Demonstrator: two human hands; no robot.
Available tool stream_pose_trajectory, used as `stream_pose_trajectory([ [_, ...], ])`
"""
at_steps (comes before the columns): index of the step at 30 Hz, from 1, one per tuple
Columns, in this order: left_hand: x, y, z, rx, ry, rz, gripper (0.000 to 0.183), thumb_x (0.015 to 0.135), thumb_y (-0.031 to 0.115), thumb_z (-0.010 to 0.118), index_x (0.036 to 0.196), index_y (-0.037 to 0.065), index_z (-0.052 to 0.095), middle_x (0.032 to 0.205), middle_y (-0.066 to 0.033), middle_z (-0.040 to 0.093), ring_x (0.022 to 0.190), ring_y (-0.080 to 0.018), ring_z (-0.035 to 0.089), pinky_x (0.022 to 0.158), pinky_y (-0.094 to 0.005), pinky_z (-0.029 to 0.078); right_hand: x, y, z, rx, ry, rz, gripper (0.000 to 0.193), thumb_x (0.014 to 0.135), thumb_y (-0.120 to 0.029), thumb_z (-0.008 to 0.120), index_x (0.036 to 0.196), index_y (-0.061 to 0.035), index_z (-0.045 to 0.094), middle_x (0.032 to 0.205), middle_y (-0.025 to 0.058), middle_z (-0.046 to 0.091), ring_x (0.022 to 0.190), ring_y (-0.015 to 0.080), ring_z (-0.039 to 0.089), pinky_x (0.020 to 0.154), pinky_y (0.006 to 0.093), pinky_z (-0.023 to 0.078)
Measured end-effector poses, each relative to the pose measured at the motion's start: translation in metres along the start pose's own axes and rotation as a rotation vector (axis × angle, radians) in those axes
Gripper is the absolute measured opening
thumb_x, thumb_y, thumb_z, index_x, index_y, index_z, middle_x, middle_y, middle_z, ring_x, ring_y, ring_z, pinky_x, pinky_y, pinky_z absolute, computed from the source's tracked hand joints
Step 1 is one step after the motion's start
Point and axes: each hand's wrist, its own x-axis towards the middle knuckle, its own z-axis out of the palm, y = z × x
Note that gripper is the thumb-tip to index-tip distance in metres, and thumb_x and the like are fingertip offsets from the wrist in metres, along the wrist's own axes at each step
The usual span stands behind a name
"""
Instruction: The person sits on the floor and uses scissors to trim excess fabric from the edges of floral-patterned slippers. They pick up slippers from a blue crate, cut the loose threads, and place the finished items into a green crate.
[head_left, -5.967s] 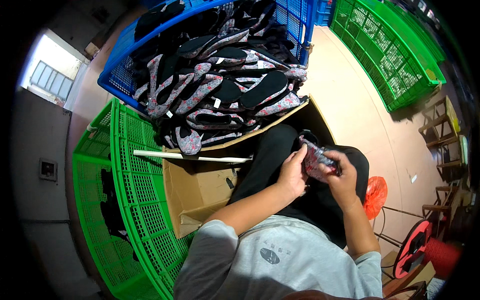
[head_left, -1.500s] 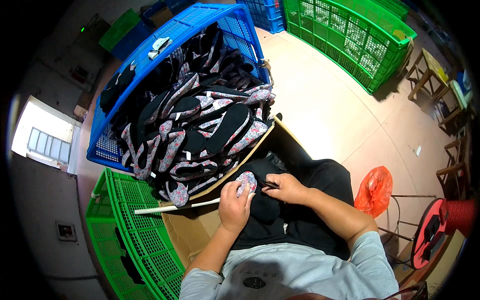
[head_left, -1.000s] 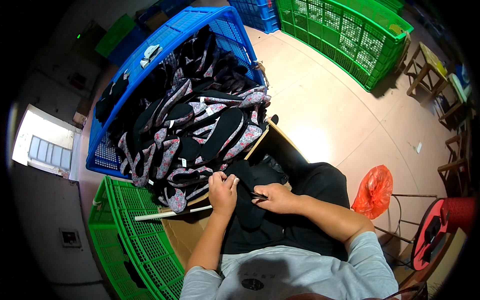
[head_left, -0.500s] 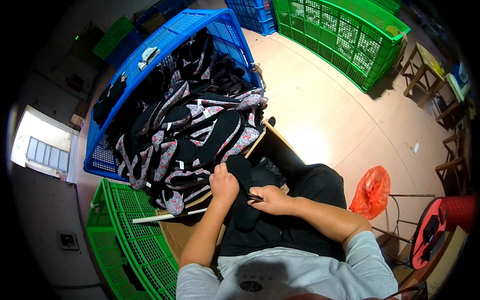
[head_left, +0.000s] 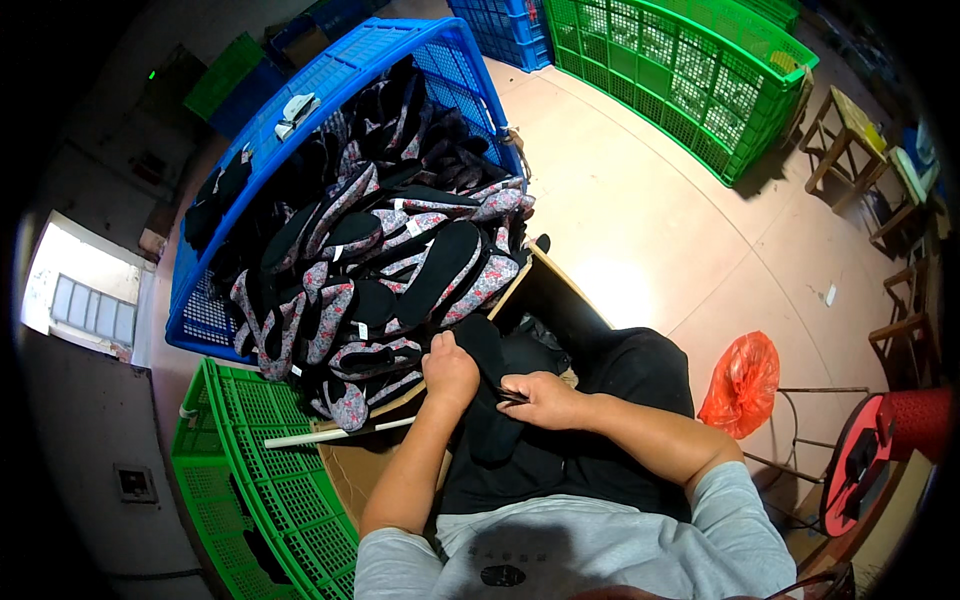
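Over my lap lies a black-soled slipper (head_left: 491, 437), its sole facing up. My left hand (head_left: 450, 372) is closed on the slipper's far end. My right hand (head_left: 546, 399) is closed around a small dark metal tool (head_left: 511, 396), probably thread snips, whose tip touches or nearly touches the slipper's right edge. Most of that tool is hidden in the fingers. Just beyond my left hand, a heap of floral slippers (head_left: 437, 270) with black soles and small white tags spills from a blue plastic crate (head_left: 203, 262) tipped toward me.
A wooden box (head_left: 556, 283) with dark contents stands in front of my knees. At left is a green crate (head_left: 252, 450) with a white strip (head_left: 340, 434) across it. An orange-red plastic bag (head_left: 742, 385) hangs at right near a red round reel (head_left: 858, 465). Farther off stand a green crate (head_left: 680, 75) and wooden stools (head_left: 845, 135).
The slipper and my left hand have shifted very slightly toward me. Both hands keep their hold, and the heap is unchanged.
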Motion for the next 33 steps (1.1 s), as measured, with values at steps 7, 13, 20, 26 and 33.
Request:
stream_pose_trajectory([
  [7, -0.009, -0.011, 0.015, -0.197, 0.123, 0.046, 0.038, 0.081, 0.006, 0.056, 0.115, -0.011, 0.058, 0.136, -0.0169, 0.048, 0.117, -0.0350, 0.053, 0.087, -0.0485, 0.050, -0.001, -0.006, 0.000, 0.014, -0.042, 0.020, 0.025, 0.089, -0.022, 0.065, 0.084, -0.0029, 0.049, 0.071, 0.0192, 0.057, 0.068, 0.0387, 0.057, 0.061, 0.0438, 0.043],
  [13, -0.007, -0.010, 0.006, -0.216, 0.001, 0.006, 0.040, 0.083, 0.006, 0.055, 0.119, -0.011, 0.055, 0.136, -0.0188, 0.048, 0.113, -0.0382, 0.055, 0.090, -0.0505, 0.049, 0.000, 0.002, 0.005, 0.028, -0.009, 0.004, 0.027, 0.089, -0.021, 0.066, 0.083, -0.0024, 0.047, 0.072, 0.0197, 0.055, 0.067, 0.0370, 0.055, 0.061, 0.0431, 0.043],
  [20, -0.001, -0.026, 0.037, -0.218, 0.080, 0.007, 0.042, 0.085, 0.006, 0.055, 0.124, -0.008, 0.052, 0.129, -0.0185, 0.053, 0.119, -0.0366, 0.053, 0.094, -0.0505, 0.048, 0.003, -0.001, 0.004, 0.045, -0.037, 0.016, 0.029, 0.090, -0.020, 0.066, 0.083, -0.0019, 0.044, 0.072, 0.0197, 0.053, 0.065, 0.0357, 0.053, 0.060, 0.0428, 0.042],
  [26, -0.001, -0.020, 0.028, -0.156, 0.025, 0.029, 0.037, 0.085, 0.007, 0.055, 0.118, -0.009, 0.057, 0.128, -0.0189, 0.054, 0.122, -0.0354, 0.051, 0.092, -0.0484, 0.050, 0.002, 0.002, 0.004, 0.040, -0.026, 0.013, 0.029, 0.090, -0.020, 0.066, 0.083, -0.0021, 0.044, 0.073, 0.0196, 0.053, 0.066, 0.0361, 0.053, 0.060, 0.0431, 0.041],
  [33, 0.001, -0.030, 0.047, -0.015, 0.125, 0.104, 0.026, 0.083, 0.009, 0.056, 0.101, -0.006, 0.067, 0.122, -0.0176, 0.057, 0.117, -0.0337, 0.054, 0.087, -0.0461, 0.052, 0.003, 0.003, 0.006, 0.035, -0.025, 0.030, 0.030, 0.089, -0.021, 0.066, 0.083, -0.0023, 0.045, 0.073, 0.0192, 0.053, 0.066, 0.0359, 0.053, 0.061, 0.0429, 0.042],
])
